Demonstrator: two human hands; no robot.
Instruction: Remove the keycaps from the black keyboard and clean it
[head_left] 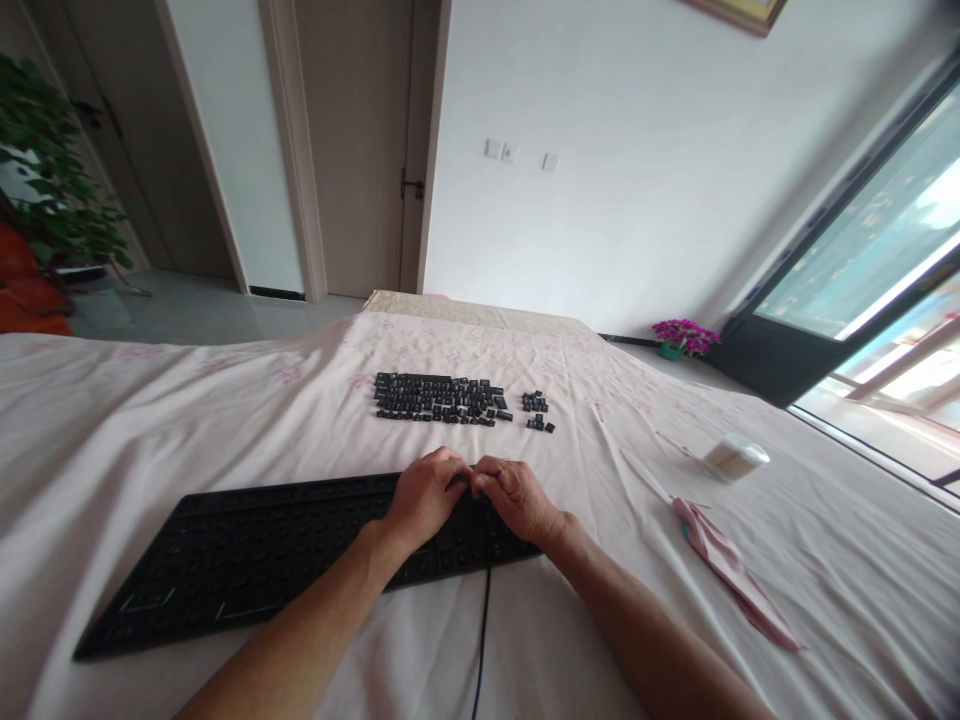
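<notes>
1. A black keyboard frame [247, 555] lies across the lower left and centre of the frame on a pale pink sheet [135, 420], its keycaps stripped off and a black cable [482, 640] running from its near edge down to the bottom of the frame.
2. The left hand [425, 497] rests on the right end of the keyboard frame, fingers curled down onto it; whether they pinch anything cannot be told.
3. The right hand [519, 497] sits just beside it, fingertips touching those of the left hand, curled the same way, its grip likewise hidden.
4. The removed keycaps [439, 398] lie in neat rows above the hands, at the centre of the frame, with a smaller cluster of keycaps [537, 410] just to their right.
5. At right lie a folded pink cloth [731, 568] and a round container [736, 457].
</notes>
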